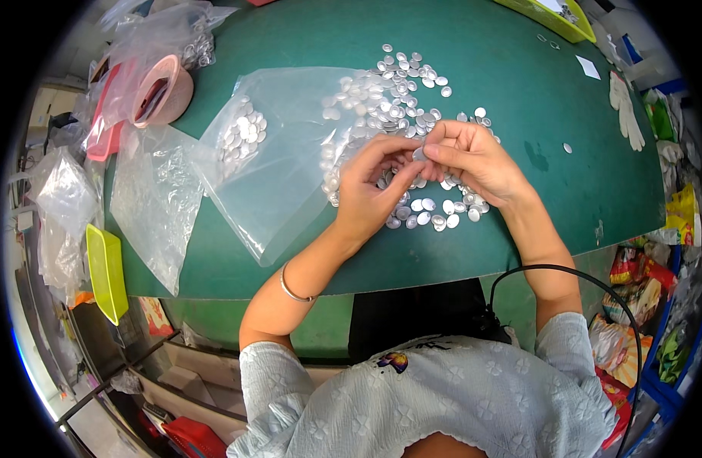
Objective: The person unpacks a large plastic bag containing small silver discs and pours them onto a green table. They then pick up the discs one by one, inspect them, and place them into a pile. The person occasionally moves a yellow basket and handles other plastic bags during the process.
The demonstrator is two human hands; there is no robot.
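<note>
Over the middle of the table, my left hand [370, 183] and my right hand [473, 162] meet fingertip to fingertip. Both pinch one small silver oval disc [419, 154], partly covered by the fingers. Under and around them spreads a loose pile of similar shiny metal discs [407, 101], some lying cupped side up. A large clear plastic bag [282, 175] lies flat just left of my left hand, with a cluster of discs [244, 131] inside its left part. More discs show hazily through its right side.
The green tabletop [549, 198] carries a second clear bag [156, 198], a pink basket [168, 91] and a red tray [106, 114] at left. A yellow-green bin [106, 275] sits by the left edge. A white glove [624, 111] lies at right. A black cable [595, 278] curves near my right forearm.
</note>
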